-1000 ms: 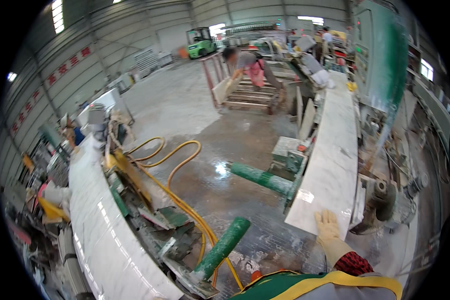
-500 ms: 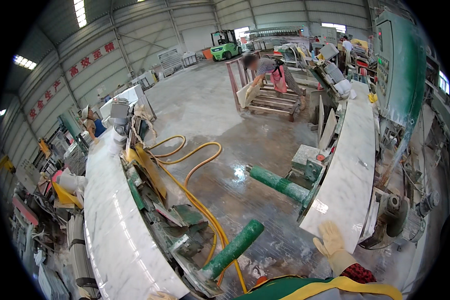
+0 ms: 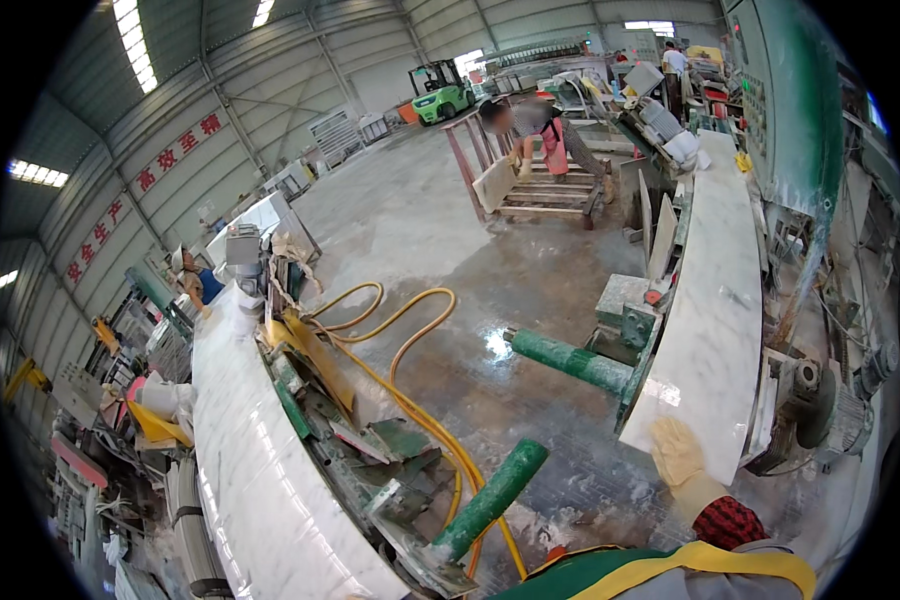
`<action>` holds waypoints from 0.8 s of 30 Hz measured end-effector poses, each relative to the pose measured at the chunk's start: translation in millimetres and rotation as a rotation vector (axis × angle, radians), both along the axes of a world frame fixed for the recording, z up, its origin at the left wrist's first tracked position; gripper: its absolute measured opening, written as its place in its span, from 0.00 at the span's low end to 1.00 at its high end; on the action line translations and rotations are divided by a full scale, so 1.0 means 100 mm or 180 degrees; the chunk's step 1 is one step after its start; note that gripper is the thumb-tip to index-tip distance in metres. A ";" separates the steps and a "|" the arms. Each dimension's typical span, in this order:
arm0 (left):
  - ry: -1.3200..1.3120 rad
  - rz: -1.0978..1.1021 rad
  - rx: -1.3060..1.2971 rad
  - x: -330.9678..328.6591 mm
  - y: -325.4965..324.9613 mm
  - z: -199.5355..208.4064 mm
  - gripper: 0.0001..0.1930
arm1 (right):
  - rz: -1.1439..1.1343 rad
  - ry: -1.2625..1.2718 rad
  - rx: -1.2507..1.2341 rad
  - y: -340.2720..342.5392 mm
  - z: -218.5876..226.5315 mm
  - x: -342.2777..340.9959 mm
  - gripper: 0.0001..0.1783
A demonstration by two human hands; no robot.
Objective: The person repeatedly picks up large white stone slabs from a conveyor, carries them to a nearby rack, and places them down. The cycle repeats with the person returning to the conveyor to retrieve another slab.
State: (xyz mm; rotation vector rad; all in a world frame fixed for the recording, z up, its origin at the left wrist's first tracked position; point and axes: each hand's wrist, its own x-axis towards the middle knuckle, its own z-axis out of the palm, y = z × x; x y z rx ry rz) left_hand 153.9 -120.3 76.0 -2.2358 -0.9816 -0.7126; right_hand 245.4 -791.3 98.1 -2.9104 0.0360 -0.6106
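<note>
A long white marble slab point(image 3: 718, 270) with grey veins lies along the machine on my right. My right hand point(image 3: 682, 462), in a cream work glove under a red-and-black sleeve, is at the slab's near end. Its fingers lie close together over the top face, and the thumb is hidden, apparently round the edge. To my left runs a second long, glossy white marble slab point(image 3: 255, 470). My left hand is out of the picture.
Two green rollers point(image 3: 492, 498) point(image 3: 570, 362) project between the slabs. Yellow hoses point(image 3: 425, 415) loop across the wet floor. A co-worker point(image 3: 545, 140) bends over a wooden pallet point(image 3: 550, 197) ahead; a green forklift point(image 3: 440, 95) stands behind. A green control cabinet point(image 3: 785, 110) rises at right.
My right hand has moved further onto the slab's end, its fingers drawn together. The left glove's sliver at the bottom edge is gone. The view has shifted slightly; the co-worker's slab now leans on the pallet.
</note>
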 end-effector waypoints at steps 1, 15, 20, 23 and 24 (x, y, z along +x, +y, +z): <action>-0.0045 0.0007 0.0075 -0.02 0.03 -0.02 0.24 | 0.0009 0.0048 0.0031 -0.04 0.04 -0.07 0.27; 0.0285 -0.0092 0.0095 -0.11 -0.05 -0.17 0.22 | -0.0857 0.0316 -0.0112 -1.13 -0.22 -1.73 0.29; 0.1597 -0.0128 -0.0927 -0.17 0.20 -0.20 0.20 | -0.1166 0.0106 0.0011 -1.18 -0.13 -1.92 0.28; 0.1598 -0.0120 -0.1209 -0.32 0.60 -0.39 0.20 | -0.0899 -0.0187 0.0118 -0.99 0.01 -1.75 0.27; 0.1629 -0.0141 -0.1366 -0.32 0.59 -0.38 0.21 | -0.0773 -0.0286 0.0137 -0.91 0.08 -1.61 0.27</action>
